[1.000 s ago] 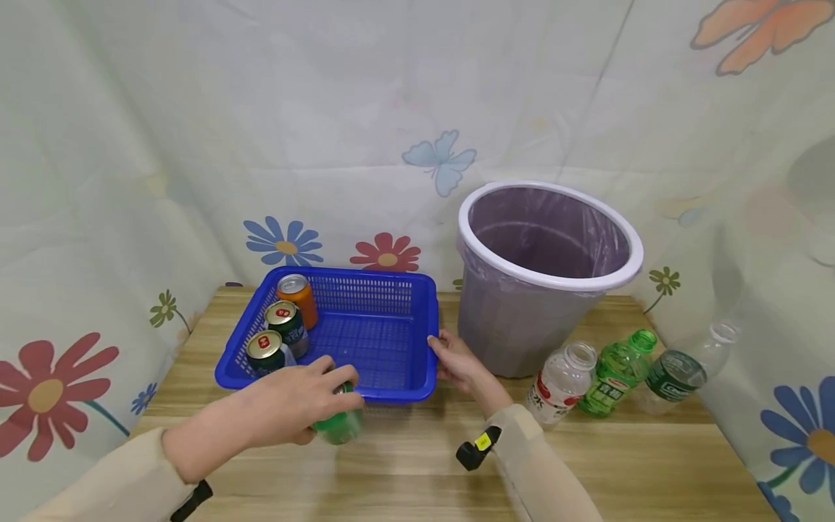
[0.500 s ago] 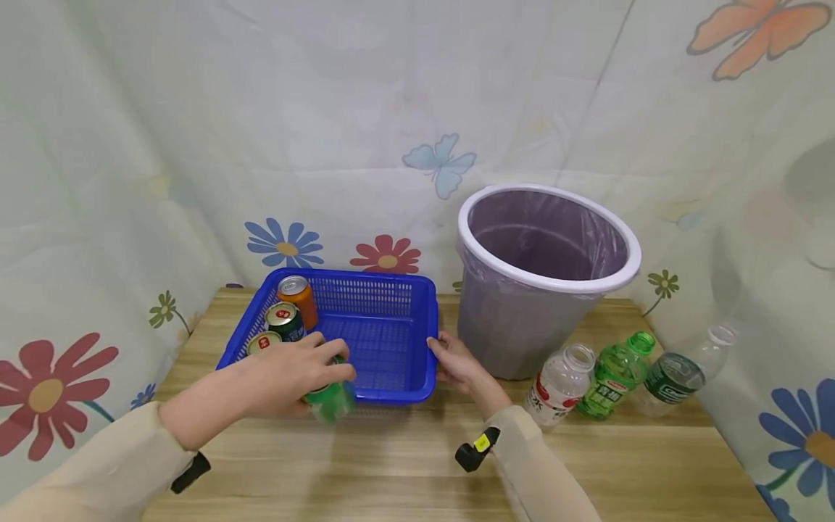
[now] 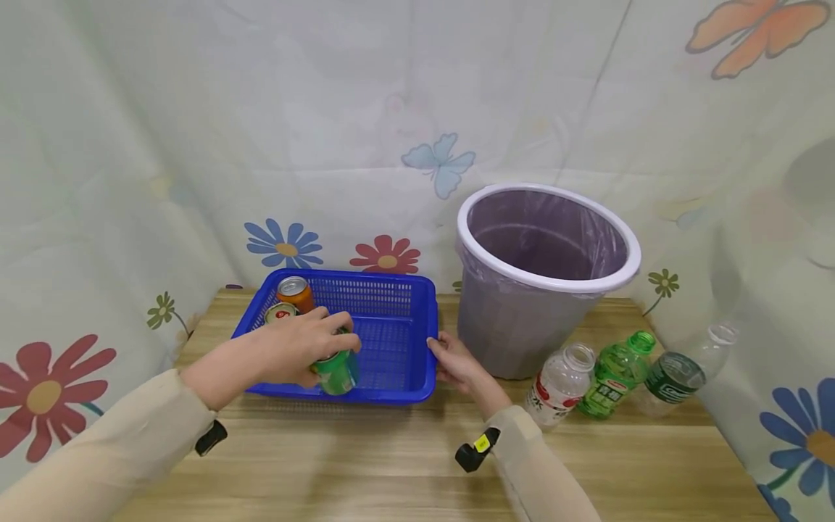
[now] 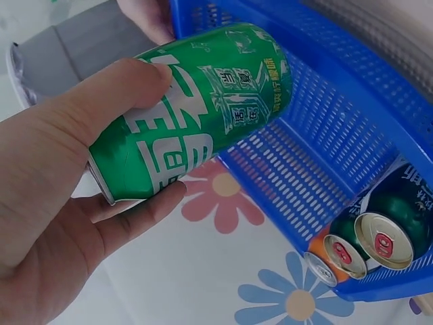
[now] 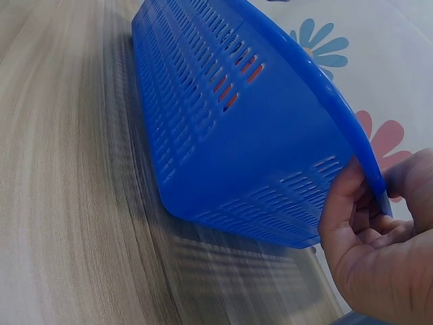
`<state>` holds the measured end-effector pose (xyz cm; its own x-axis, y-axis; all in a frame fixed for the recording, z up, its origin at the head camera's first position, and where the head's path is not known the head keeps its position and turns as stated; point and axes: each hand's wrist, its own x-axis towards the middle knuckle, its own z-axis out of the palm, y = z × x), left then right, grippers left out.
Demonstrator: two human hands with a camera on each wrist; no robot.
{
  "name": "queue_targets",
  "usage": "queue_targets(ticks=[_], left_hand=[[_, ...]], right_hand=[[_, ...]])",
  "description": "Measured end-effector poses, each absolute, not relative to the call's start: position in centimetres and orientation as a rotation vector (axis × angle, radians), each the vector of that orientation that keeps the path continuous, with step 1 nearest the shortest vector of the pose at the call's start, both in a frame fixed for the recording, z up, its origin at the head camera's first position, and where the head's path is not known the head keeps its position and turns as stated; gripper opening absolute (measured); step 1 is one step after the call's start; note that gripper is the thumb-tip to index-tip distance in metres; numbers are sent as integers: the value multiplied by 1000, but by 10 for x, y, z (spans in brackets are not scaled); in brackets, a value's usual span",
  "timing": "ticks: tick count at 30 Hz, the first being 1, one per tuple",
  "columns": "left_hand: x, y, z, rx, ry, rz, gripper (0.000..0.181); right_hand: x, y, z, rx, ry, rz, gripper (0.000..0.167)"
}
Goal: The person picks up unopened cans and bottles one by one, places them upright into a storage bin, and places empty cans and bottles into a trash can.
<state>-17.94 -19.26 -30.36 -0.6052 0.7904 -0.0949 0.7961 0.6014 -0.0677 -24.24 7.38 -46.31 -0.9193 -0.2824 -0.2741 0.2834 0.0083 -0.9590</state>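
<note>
A green drink can (image 4: pixel 203 108) is gripped in my left hand (image 3: pixel 287 349), thumb on one side and fingers on the other. In the head view the can hangs over the front part of the blue plastic basket (image 3: pixel 385 397). My right hand (image 3: pixel 459 362) pinches the basket's right rim, thumb on top, as the right wrist view shows too. Along the basket's left side stand an orange can (image 3: pixel 296 292) and two dark green cans with gold tops; one dark green can (image 4: pixel 383 240) shows clearly in the left wrist view, while my left hand hides it in the head view.
A grey bin (image 3: pixel 522 319) with a white rim and a plastic liner stands right of the basket. To its front right are a clear bottle with a red label (image 3: pixel 561 384), a green bottle (image 3: pixel 616 373) and a clear bottle with a green label (image 3: pixel 681 373). A patterned cloth hangs behind.
My left hand has carried the green can away from the table in front, up and over the basket's front rim. My right hand has stayed on the rim.
</note>
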Motion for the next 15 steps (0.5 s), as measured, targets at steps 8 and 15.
queue_targets(ticks=[8, 15], left_hand=[[-193, -194, -310, 1210, 2751, -129, 56], [-208, -195, -317, 1198, 2744, -91, 55]], right_hand=[[-243, 73, -465, 9, 1902, -1960, 33], [-242, 73, -463, -1, 1889, -1975, 34]])
